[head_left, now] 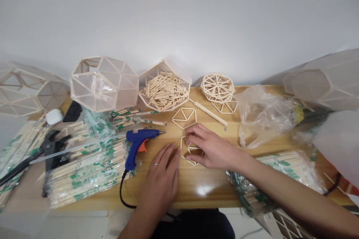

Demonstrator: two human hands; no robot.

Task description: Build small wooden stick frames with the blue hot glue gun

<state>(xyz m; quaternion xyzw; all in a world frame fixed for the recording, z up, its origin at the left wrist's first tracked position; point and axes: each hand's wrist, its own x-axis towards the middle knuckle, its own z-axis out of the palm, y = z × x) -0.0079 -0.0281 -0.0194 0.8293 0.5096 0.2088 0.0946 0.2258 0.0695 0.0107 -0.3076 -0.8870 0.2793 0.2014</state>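
My right hand (211,148) lies over a small hexagon frame of wooden sticks (187,151) on the wooden table (196,185), fingers curved and pressing down on its sticks. My left hand (162,174) rests flat beside the frame's left edge, fingers stretched out, with a ring on one finger; its fingertips touch or nearly touch the frame. A blue hot glue gun (138,142) with an orange trigger stands just left of my left hand, nozzle pointing right. A finished hexagon frame (184,117) lies behind the one under my hand.
A faceted bowl of cut sticks (165,90) and a plastic-covered stick dome (103,83) stand at the back. A stick lattice disc (217,87) sits back right. Packs of wrapped chopsticks (86,170) lie left, more (280,171) right. Black cutters (50,149) lie far left. A crumpled plastic bag (262,117) is right.
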